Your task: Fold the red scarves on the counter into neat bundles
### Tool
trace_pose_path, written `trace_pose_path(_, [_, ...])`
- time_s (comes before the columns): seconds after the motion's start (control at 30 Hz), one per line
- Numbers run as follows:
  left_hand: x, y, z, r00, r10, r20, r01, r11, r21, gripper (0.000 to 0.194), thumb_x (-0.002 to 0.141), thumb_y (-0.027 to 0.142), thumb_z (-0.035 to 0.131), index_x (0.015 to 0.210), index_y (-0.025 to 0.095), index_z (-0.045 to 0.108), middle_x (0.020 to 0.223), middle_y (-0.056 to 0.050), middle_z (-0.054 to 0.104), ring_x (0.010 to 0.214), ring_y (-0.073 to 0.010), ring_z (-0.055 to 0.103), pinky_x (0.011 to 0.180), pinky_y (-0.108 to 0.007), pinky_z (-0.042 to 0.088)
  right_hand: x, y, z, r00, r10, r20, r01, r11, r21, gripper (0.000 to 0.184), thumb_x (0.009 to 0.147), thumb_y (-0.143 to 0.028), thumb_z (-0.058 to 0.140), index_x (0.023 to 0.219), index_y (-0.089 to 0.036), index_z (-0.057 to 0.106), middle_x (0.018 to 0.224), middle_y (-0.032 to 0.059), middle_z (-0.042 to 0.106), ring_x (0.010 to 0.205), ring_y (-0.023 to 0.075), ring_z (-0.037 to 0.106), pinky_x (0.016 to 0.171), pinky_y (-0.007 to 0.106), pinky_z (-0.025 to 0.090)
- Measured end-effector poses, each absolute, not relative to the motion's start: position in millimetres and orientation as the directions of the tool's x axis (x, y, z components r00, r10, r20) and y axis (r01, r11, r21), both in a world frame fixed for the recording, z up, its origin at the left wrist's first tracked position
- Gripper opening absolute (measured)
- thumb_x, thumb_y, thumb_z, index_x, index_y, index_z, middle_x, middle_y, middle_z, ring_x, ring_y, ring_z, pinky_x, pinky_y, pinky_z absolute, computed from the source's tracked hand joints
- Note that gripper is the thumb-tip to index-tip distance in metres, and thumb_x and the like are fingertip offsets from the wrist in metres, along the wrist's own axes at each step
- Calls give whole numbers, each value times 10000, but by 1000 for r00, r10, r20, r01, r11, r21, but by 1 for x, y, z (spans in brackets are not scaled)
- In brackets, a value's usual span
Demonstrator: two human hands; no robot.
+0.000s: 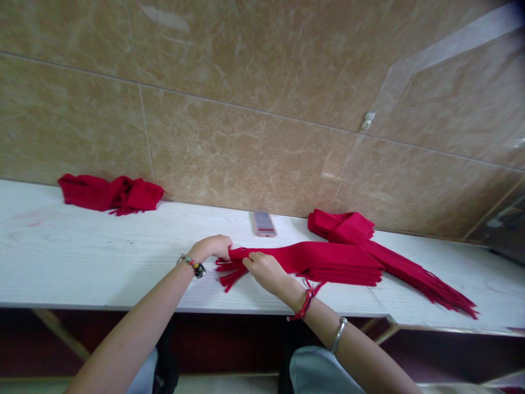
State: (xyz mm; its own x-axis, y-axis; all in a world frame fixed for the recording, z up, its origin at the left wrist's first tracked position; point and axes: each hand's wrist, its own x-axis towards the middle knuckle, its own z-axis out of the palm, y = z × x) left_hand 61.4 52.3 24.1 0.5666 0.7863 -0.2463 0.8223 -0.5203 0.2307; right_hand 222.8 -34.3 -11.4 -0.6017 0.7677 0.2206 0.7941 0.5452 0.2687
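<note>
A red fringed scarf (328, 260) lies folded lengthwise in layers on the white counter. My left hand (215, 247) is closed on its left end, at the upper corner by the fringe. Just right of it, my right hand (264, 269) pinches the scarf's lower edge where the fringe strands begin. Loose strands hang out to the left between and below my hands. Another red scarf (410, 268) touches the folded one on the right, its fringe spread toward the lower right and its other end bunched near the wall.
A crumpled red scarf (110, 192) rests against the tiled wall (246, 153) at the far left. A phone (264, 224) lies by the wall behind my hands. The white counter (102, 262) has a front edge close to me, with open compartments below.
</note>
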Motion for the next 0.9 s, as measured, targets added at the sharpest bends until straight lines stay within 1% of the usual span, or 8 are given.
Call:
trace_pose_path(0.13, [59, 53, 29, 605, 745, -281, 792, -530, 301, 101, 578, 225, 508, 557, 157, 580, 496, 21, 538, 519, -126, 471, 498, -216, 356, 228, -34, -8, -545, 801, 247, 839, 517, 171, 209, 839, -94, 398, 916, -140, 587, 858, 81, 629, 771, 201, 589, 651, 272, 448])
trace_pose_path(0.27, [50, 51, 42, 724, 646, -242, 630, -477, 613, 187, 656, 315, 513, 657, 148, 597, 615, -3, 597, 615, -142, 516, 564, -217, 396, 239, -31, 5, -385, 842, 379, 887, 451, -101, 209, 795, -84, 441, 911, -150, 602, 868, 70, 648, 800, 171, 600, 705, 245, 448])
trace_pose_path(0.37, [60, 49, 62, 762, 631, -149, 466, -374, 802, 271, 711, 378, 526, 824, 145, 604, 758, -29, 637, 702, -155, 553, 618, -233, 429, 256, -26, 24, -187, 839, 511, 848, 400, -348, 207, 745, -88, 480, 874, -171, 618, 862, 41, 667, 807, 154, 606, 736, 238, 451])
trace_pose_path(0.5, [121, 51, 104, 734, 674, 89, 213, -352, 911, 288, 753, 306, 513, 979, 135, 566, 968, -58, 633, 863, -162, 568, 754, -272, 438, 305, -28, 53, 135, 762, 633, 730, 355, -584, 209, 718, -141, 465, 871, -173, 605, 810, 32, 668, 751, 156, 614, 697, 250, 475])
trace_pose_path(0.6, [198, 49, 133, 740, 633, 229, 70, -412, 909, 251, 779, 244, 488, 993, 130, 554, 1006, -60, 621, 916, -160, 561, 796, -287, 424, 359, -38, 64, 347, 618, 705, 650, 383, -656, 197, 696, -195, 460, 858, -169, 569, 817, 51, 652, 778, 172, 608, 698, 273, 479])
trace_pose_path(0.7, [274, 42, 141, 780, 577, 245, 81, -481, 873, 196, 810, 243, 468, 946, 131, 554, 960, -55, 624, 890, -152, 568, 784, -284, 425, 419, -52, 60, 442, 507, 740, 616, 428, -661, 204, 662, -238, 491, 856, -188, 528, 818, 40, 632, 758, 173, 595, 675, 290, 475])
trace_pose_path(0.8, [321, 34, 120, 821, 507, 262, 80, -556, 828, 225, 869, 244, 366, 945, 121, 538, 965, -73, 619, 884, -140, 566, 799, -276, 424, 473, -64, 39, 454, 510, 731, 614, 416, -671, 262, 626, -227, 497, 887, -201, 502, 738, 2, 605, 656, 154, 568, 602, 279, 460])
trace_pose_path(0.9, [328, 24, 82, 822, 480, 307, 182, -731, 658, 272, 887, 260, 331, 1018, 124, 527, 1024, -85, 607, 928, -157, 553, 852, -296, 404, 510, -72, 14, 435, 613, 660, 684, 251, -685, 358, 589, -197, 508, 947, -192, 507, 657, -24, 577, 584, 151, 538, 568, 282, 439])
